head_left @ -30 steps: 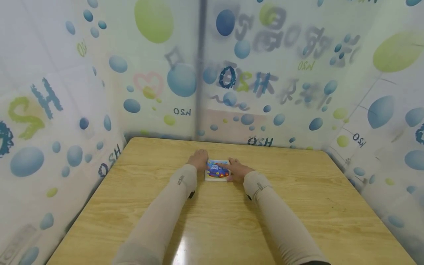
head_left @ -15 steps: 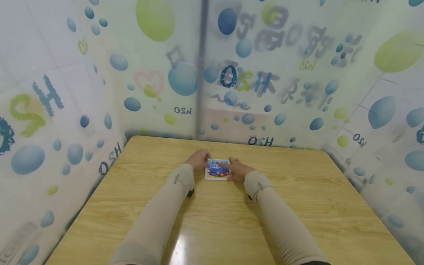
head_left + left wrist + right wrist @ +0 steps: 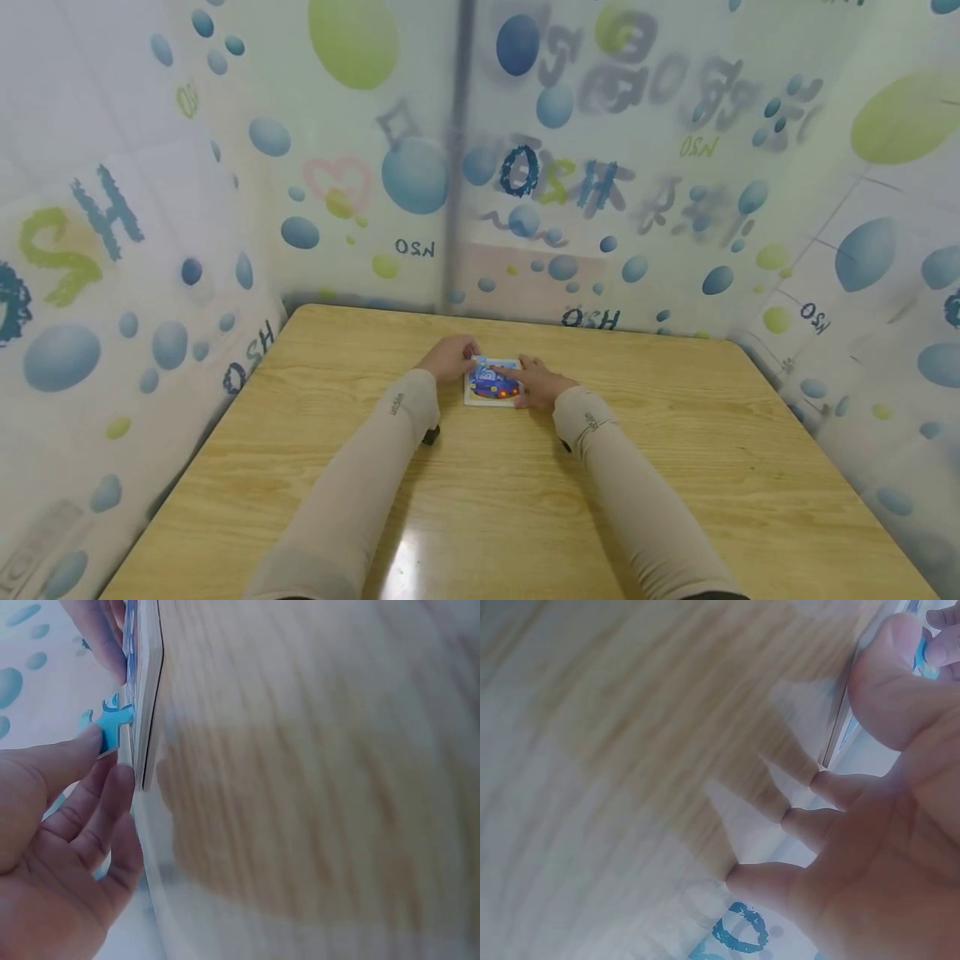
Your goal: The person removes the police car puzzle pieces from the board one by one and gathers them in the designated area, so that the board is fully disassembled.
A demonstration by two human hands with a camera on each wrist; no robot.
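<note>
A small square jigsaw board point(image 3: 487, 403) with a blue cartoon car picture lies flat near the table's far side. My left hand point(image 3: 450, 358) is at its upper left corner. Between thumb and fingers it pinches a light blue puzzle piece point(image 3: 112, 726), tilted up at the board's edge point(image 3: 152, 675) in the left wrist view. From the right side, my right hand point(image 3: 546, 387) reaches over the board with the index finger stretched across the picture. Its thumb point(image 3: 889, 682) lies along the board's edge, and the other fingertips rest on the table.
The wooden table point(image 3: 495, 492) extends around the board on all sides. White curtain-like walls point(image 3: 360, 275) with blue and green dots and lettering rise close behind the table and at both sides.
My left hand has shifted slightly, its fingers coming in over the board's upper left corner with the piece. The right hand holds its place; the board has barely moved.
</note>
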